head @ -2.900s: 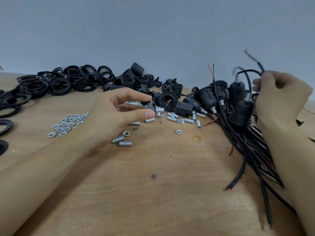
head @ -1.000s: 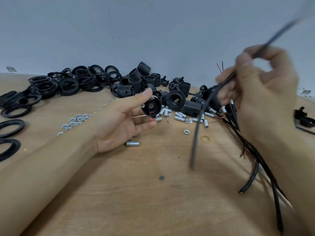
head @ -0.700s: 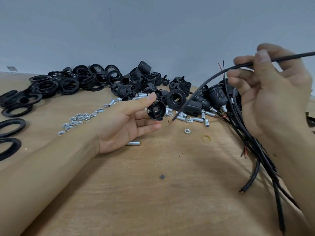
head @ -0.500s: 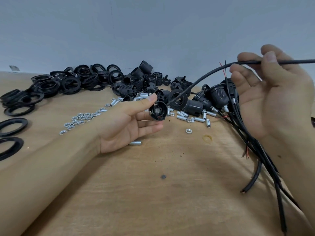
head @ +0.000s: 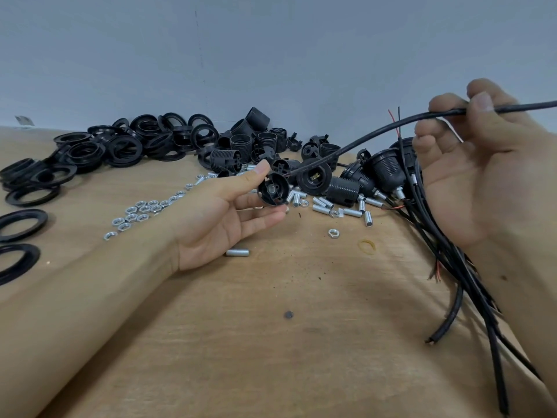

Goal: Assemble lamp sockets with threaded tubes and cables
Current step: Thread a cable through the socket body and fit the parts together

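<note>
Bench (head: pixel 271 357): left hand (head: pixel 223 218) pinches socket cap (head: pixel 272 193), open side toward the viewer; right hand (head: pixel 476 164), higher and rightward, pinches cable (head: pixel 376 132), long axis slanting down-left, tip at the cap's back; spare tubes (head: pixel 324 203) behind

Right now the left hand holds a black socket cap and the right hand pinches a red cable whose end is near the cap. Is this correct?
One detail is wrong: the cable pinched by the right hand is black, not red, as the head view shows. The left hand does hold the black socket cap, and the cable's end is near it.
</note>
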